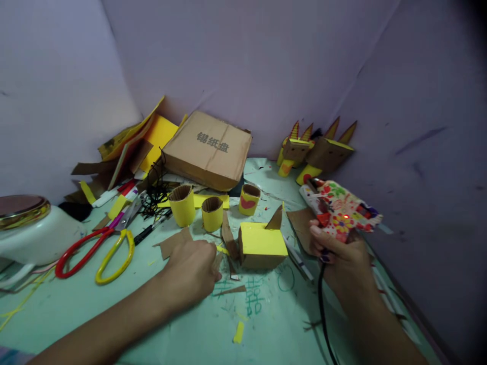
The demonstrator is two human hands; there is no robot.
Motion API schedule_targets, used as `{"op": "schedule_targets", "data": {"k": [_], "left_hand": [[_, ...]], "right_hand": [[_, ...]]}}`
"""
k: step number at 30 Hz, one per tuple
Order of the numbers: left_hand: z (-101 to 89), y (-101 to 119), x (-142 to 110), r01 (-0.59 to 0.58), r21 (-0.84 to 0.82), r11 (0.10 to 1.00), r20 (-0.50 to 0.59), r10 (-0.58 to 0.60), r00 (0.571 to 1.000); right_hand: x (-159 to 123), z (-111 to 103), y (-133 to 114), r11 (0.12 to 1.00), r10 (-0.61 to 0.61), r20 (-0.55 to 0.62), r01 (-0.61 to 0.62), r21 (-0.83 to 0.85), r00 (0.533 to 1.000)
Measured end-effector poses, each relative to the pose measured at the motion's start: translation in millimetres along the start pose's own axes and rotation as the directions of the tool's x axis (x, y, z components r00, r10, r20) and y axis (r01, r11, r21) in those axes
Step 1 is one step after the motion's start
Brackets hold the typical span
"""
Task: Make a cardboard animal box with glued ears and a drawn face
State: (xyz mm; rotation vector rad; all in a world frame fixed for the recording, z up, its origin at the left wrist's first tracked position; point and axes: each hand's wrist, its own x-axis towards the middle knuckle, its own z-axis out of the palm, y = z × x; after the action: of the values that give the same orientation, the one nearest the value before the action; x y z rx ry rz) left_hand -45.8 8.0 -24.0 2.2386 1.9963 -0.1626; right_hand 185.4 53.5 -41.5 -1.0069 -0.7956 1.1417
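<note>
My right hand [338, 253] is wrapped round the handle of a hot glue gun [344, 210] with a flowery cover, a lit red light and a black cord. Its nozzle points up and left, over a flat cardboard piece [299, 223]. With fingers curled and pressed together, my left hand [196, 268] rests low over the table beside a cardboard scrap [173, 242]; whatever it may hold is hidden. Between the hands sits a small cardboard box [263, 241] with a yellow top and one pointed piece standing at its back edge. A curved cardboard strip [229, 235] leans beside it.
Yellow paper-covered tubes [182, 207] stand behind my left hand. Large scissors [114, 233] lie open at left, near a white pot-like object [41, 233]. A closed carton [209, 147] and stacked cardboard are at the back. Horned cardboard figures [329, 149] stand back right.
</note>
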Motion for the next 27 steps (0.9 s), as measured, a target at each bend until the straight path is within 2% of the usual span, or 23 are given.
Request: {"op": "schedule_targets", "data": {"k": [3,4,7,9,11,12,15,19,22,27], "left_hand": [[4.9,-2,0,-0.031,-0.052,0.998,-0.036,0.030,0.999],[3.6,-5,1,-0.030,-0.096,0.995,-0.018,0.029,0.999],[-9.4,-19,4,-0.030,-0.347,0.937,0.068,0.057,0.996],[-23.8,-26,6,-0.059,-0.598,0.799,0.028,0.094,0.995],[-39.0,-26,10,-0.110,-0.762,0.639,-0.104,0.047,0.993],[-45.6,-23,12,-0.130,-0.795,0.593,-0.161,0.001,0.987],[-57.9,-6,25,-0.190,-0.814,0.549,-0.262,-0.055,0.963],[-56.6,14,44,-0.254,-0.824,0.506,-0.318,-0.044,0.947],[-50.8,16,51,-0.266,-0.827,0.495,-0.339,-0.062,0.939],[-44.5,12,52,-0.238,-0.856,0.459,-0.306,-0.078,0.949]], "right_hand": [[3,-2,8,0.999,0.023,0.047,-0.021,-0.048,0.999],[4,-2,10,0.999,0.022,0.040,-0.020,-0.048,0.999],[6,-3,15,0.999,0.028,-0.016,-0.029,-0.031,0.999],[7,-3,18,0.998,0.045,-0.057,-0.047,-0.036,0.997],[8,-2,21,0.997,0.052,-0.083,-0.057,-0.056,0.995],[8,-2,22,0.997,0.050,-0.088,-0.055,-0.062,0.995],[9,-2,23,0.998,0.056,-0.064,-0.058,-0.038,0.996],[7,-2,22,0.990,0.143,0.020,-0.143,0.010,0.990],[6,-1,21,0.981,0.190,0.009,-0.190,0.026,0.982],[7,-2,25,0.979,0.202,-0.068,-0.198,0.052,0.977]]}}
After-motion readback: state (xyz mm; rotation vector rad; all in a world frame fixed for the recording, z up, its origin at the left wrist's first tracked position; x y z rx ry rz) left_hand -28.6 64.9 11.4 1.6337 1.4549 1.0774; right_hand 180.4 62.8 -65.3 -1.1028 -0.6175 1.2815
